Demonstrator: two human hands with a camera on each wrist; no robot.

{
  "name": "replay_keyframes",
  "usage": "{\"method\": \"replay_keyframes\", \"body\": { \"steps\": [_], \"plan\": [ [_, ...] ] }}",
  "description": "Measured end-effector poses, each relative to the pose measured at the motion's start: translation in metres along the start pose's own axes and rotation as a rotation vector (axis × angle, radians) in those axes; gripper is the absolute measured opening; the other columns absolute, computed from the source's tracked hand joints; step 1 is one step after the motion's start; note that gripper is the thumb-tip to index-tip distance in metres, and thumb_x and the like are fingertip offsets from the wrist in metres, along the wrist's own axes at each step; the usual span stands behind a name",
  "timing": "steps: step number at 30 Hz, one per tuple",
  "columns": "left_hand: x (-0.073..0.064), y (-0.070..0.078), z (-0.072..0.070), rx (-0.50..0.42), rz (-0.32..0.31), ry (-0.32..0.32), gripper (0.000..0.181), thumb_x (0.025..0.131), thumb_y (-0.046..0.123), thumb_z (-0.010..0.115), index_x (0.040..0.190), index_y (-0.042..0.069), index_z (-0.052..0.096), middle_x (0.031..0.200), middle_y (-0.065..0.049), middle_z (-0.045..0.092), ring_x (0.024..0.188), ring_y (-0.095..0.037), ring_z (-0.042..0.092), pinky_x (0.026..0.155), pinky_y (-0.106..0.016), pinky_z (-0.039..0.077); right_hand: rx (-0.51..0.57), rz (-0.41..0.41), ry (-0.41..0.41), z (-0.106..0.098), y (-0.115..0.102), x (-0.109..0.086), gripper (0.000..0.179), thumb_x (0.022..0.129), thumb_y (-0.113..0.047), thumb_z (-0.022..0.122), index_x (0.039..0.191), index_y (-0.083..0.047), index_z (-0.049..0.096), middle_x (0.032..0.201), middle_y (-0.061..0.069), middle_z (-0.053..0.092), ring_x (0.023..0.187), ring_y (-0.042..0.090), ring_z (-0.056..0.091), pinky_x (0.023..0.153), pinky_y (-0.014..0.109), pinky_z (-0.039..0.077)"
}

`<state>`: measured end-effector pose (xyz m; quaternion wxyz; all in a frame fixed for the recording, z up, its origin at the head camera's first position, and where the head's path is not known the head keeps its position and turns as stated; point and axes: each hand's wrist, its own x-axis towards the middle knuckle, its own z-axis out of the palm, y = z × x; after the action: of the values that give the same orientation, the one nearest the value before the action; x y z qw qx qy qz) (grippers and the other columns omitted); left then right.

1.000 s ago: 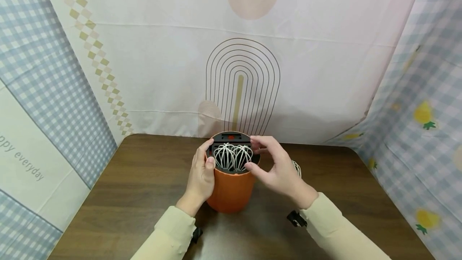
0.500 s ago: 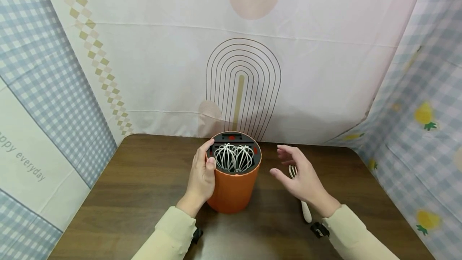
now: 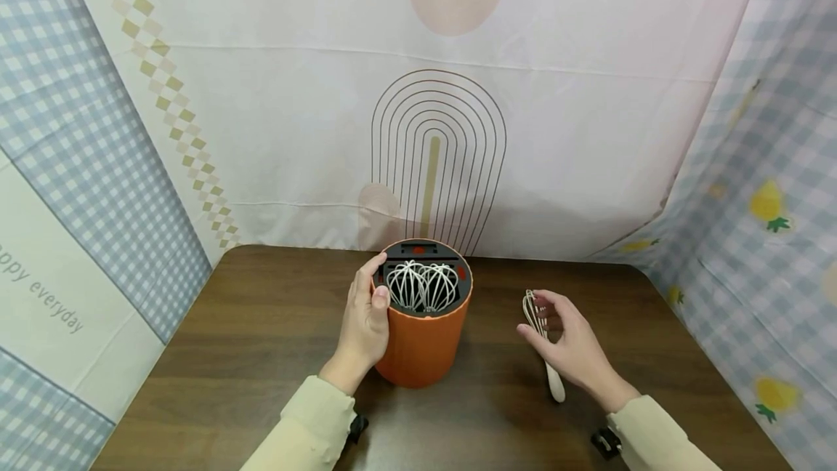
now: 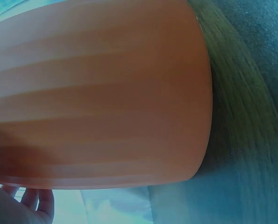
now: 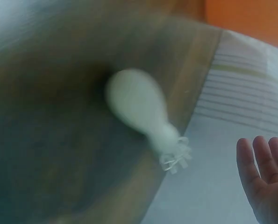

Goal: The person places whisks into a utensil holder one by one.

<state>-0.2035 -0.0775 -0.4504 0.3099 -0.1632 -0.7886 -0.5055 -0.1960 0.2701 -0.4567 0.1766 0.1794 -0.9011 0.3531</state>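
Whisk [image 3: 554,379] on table [image 3: 275,355], right hand [image 3: 577,349] near, now farther from orange container [image 3: 421,351]

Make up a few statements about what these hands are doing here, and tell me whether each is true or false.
1. Two whisk heads show in the top of the orange utensil holder. True.
2. The holder's top is white. False: its slotted insert is black.
3. The left-hand grip touches the holder. True.
4. The right-hand grip is nearer the loose whisk than the holder. True.
5. The right-hand grip is wrapped around the loose whisk's handle. False: its fingers are clear of the handle.
6. The loose whisk stands upright. False: it lies on the wood-grain table.
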Motion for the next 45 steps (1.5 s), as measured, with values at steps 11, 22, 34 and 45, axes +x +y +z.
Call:
{"method": "replay_keyframes", "body": {
  "steps": [11,22,34,45],
  "plan": [
    [0.0,-0.002,0.001,-0.003,0.013,0.001,0.07,0.097,0.066,0.02,0.146,0.02,0.039,0.139,-0.005,0.046,0.11,-0.025,0.045,0.091,-0.051,0.038,-0.07,0.3,-0.112,-0.001,0.028,-0.02,0.075,0.085,-0.053,0.069,0.137,-0.005,0.045,0.118,0.016,0.057,0.097,0.027,0.06,0.077,0.044,0.05],
    [0.0,-0.002,0.002,-0.005,0.012,-0.004,0.07,0.097,0.066,0.02,0.146,0.02,0.039,0.141,-0.005,0.045,0.11,-0.024,0.044,0.092,-0.051,0.038,-0.077,0.574,-0.252,-0.002,0.031,-0.024,0.086,0.082,-0.059,0.067,0.136,0.003,0.043,0.113,0.021,0.061,0.104,0.036,0.058,0.084,0.05,0.045],
    [0.001,-0.003,0.002,-0.002,0.016,0.004,0.071,0.097,0.067,0.018,0.145,0.019,0.039,0.141,-0.006,0.045,0.11,-0.026,0.045,0.091,-0.051,0.038,0.066,0.703,-0.376,-0.002,0.03,-0.018,0.066,0.083,-0.038,0.076,0.119,0.008,0.045,0.097,0.015,0.056,0.077,0.022,0.054,0.063,0.035,0.046],
    [0.0,-0.002,0.002,-0.003,0.0,0.001,0.067,0.098,0.064,0.018,0.146,0.022,0.037,0.144,-0.004,0.044,0.113,-0.028,0.045,0.09,-0.054,0.038,0.124,0.737,-0.348,-0.003,0.03,-0.02,0.048,0.085,-0.018,0.074,0.112,0.009,0.046,0.089,0.014,0.057,0.071,0.021,0.057,0.062,0.034,0.049]
  ]
}}
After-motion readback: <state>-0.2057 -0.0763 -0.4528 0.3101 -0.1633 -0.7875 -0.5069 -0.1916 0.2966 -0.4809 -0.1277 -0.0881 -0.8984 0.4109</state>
